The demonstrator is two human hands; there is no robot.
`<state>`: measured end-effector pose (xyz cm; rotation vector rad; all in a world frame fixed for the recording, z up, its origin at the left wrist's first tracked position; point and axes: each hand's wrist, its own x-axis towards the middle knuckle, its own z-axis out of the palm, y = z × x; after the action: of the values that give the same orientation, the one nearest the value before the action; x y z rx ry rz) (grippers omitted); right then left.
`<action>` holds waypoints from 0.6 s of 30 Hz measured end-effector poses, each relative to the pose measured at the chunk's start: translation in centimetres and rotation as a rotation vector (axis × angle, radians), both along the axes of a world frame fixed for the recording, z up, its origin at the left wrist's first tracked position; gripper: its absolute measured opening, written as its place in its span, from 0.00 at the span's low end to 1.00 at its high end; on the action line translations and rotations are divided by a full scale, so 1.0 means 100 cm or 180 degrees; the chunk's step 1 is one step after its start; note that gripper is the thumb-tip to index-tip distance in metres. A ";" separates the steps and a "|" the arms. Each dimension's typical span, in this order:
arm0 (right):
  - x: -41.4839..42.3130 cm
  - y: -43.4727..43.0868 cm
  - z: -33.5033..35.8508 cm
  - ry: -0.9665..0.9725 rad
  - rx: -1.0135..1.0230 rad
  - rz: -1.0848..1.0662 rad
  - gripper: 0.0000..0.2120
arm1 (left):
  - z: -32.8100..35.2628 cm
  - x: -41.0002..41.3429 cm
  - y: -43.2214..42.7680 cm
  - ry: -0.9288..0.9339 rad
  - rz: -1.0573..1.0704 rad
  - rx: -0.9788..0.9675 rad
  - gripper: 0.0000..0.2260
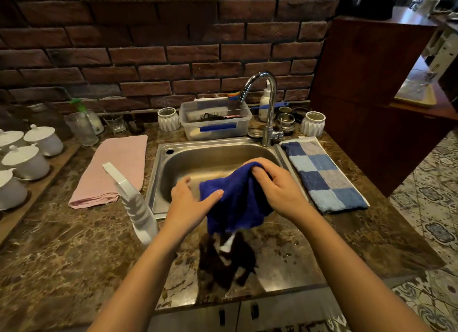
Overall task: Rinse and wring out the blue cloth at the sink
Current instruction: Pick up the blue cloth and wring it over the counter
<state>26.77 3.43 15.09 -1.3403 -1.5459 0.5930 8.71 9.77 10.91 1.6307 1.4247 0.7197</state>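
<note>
The blue cloth (235, 202) hangs over the front edge of the steel sink (198, 158), partly above the basin and partly above the counter. My right hand (275, 183) grips its upper right part, fingers curled over the fabric. My left hand (195, 200) holds the cloth's left edge, thumb pressed on top. The chrome tap (269, 103) stands at the sink's back right; no water is seen running. A dark brown and white cloth (225, 259) lies on the counter just below the blue one.
A pink towel (114, 170) lies left of the sink and a blue checked towel (322, 173) right of it. A white plastic spray bottle (133, 202) lies by the sink's left front corner. A plastic tub (215, 118), white cups (29, 155) and jars line the back and left.
</note>
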 end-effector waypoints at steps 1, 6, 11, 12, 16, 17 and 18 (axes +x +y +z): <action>0.001 0.002 0.003 -0.0011 -0.0038 0.0016 0.11 | 0.003 0.003 -0.001 -0.0064 -0.0115 0.0081 0.37; 0.008 0.009 0.011 -0.0053 -0.0242 -0.0031 0.12 | 0.015 0.019 -0.010 -0.0918 -0.1536 -0.0308 0.12; 0.035 0.002 0.010 -0.0881 -0.0466 -0.0380 0.13 | 0.008 0.023 -0.005 -0.0941 -0.1553 -0.0273 0.15; 0.044 0.001 0.007 -0.1222 -0.0576 -0.0502 0.15 | 0.008 0.023 -0.002 -0.1002 -0.1446 -0.0261 0.15; 0.067 -0.006 -0.010 -0.1823 -0.1168 -0.0950 0.33 | 0.016 0.031 0.004 -0.1419 -0.1092 -0.0449 0.12; 0.068 -0.007 -0.014 -0.1774 -0.1224 -0.0976 0.36 | 0.019 0.034 0.004 -0.1619 -0.0922 -0.0653 0.13; 0.068 -0.008 -0.015 -0.1595 -0.1241 -0.1017 0.37 | 0.022 0.038 0.004 -0.1947 -0.0720 -0.1012 0.12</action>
<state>33.60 2.60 13.54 -2.1099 -1.5986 0.3814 12.48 10.21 13.16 1.1609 0.8461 0.7329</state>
